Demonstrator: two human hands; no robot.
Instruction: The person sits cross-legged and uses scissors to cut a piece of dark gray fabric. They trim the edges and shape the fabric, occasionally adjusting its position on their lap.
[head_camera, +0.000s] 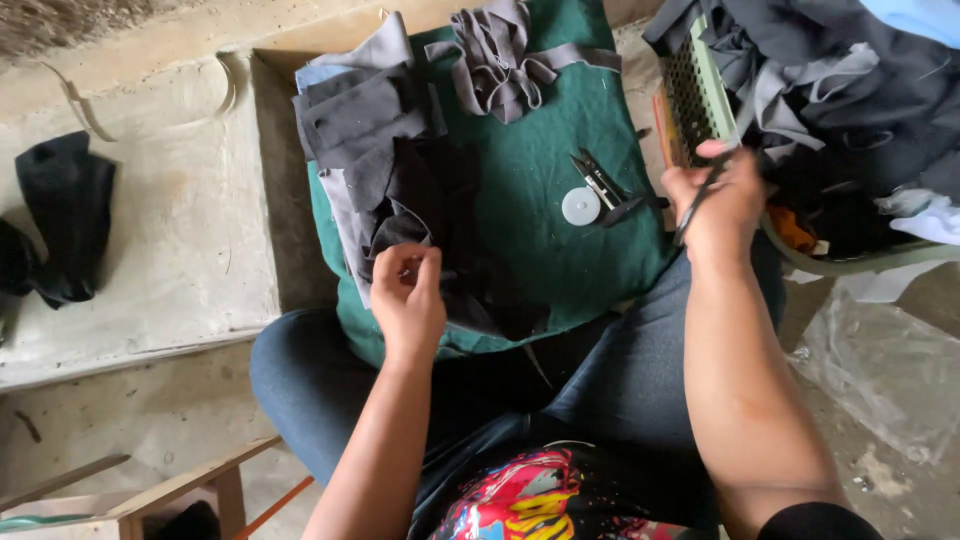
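A green cloth (545, 215) lies over my lap and a low box. My left hand (408, 292) pinches a piece of black fabric (440, 210) on the heap of grey and black cut pieces (365, 120) at the cloth's left side. Over by the cloth's right edge, my right hand (722, 200) is closed around a pair of dark scissors (694, 212), next to a green mesh basket (700, 95). A thread clipper (600, 183) and a round white disc (581, 206) rest on the cloth between my hands. Tangled grey strips (500, 55) lie at the top of the cloth.
The basket at the right is piled with dark and grey fabric scraps (850, 90). A black cloth bundle (55, 220) lies on the concrete slab at the left. A wooden frame (190, 485) is at the lower left, and clear plastic sheeting (880, 370) at the lower right.
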